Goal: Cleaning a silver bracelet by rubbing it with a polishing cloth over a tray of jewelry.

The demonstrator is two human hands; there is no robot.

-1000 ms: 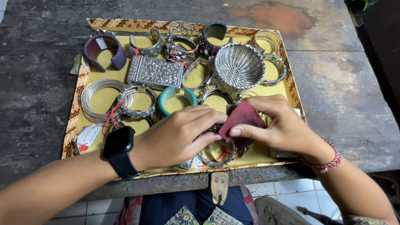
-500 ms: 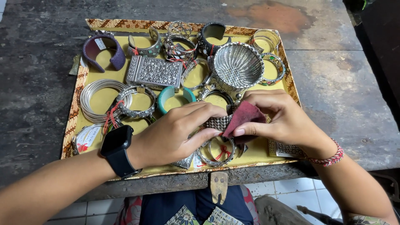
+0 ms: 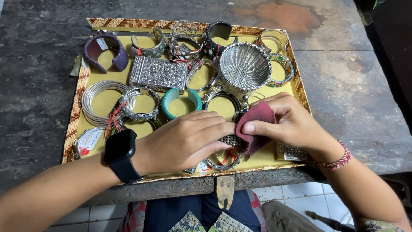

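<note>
Two hands meet over the near middle of a yellow tray [image 3: 81, 129] with a patterned brown rim, set on a dark worn table [image 3: 352, 99]. The left hand [image 3: 184, 139], with a black watch [image 3: 119, 152] on its wrist, is curled around a studded silver bracelet [image 3: 229, 140], fingers over the top and thumb underneath, so only a short stretch of the band shows between the two hands. The right hand [image 3: 292, 124], wearing a red and white woven wristband [image 3: 337, 161], pinches a dark red cloth [image 3: 257, 124] between thumb and fingers and presses it against the bracelet's right end, the cloth folded over the metal.

Directly under the grip lies a thin silver bangle [image 3: 223, 161] with a red thread, partly hidden by the left hand. Just beyond the knuckles sit a turquoise cuff [image 3: 182, 98] and a dark round bangle [image 3: 223, 101]. Farther beyond the grip stands a silver mesh basket [image 3: 244, 66], and left of that a flat rectangular silver box [image 3: 158, 73] covered in studs. Well to the left of the grip are a stack of thin silver bangles [image 3: 101, 101] and an ornate silver bangle [image 3: 139, 103], with a purple cuff [image 3: 105, 51] at the far left corner. Just right of the right wrist, a flat studded silver piece [image 3: 292, 152] lies near the tray's edge.
</note>
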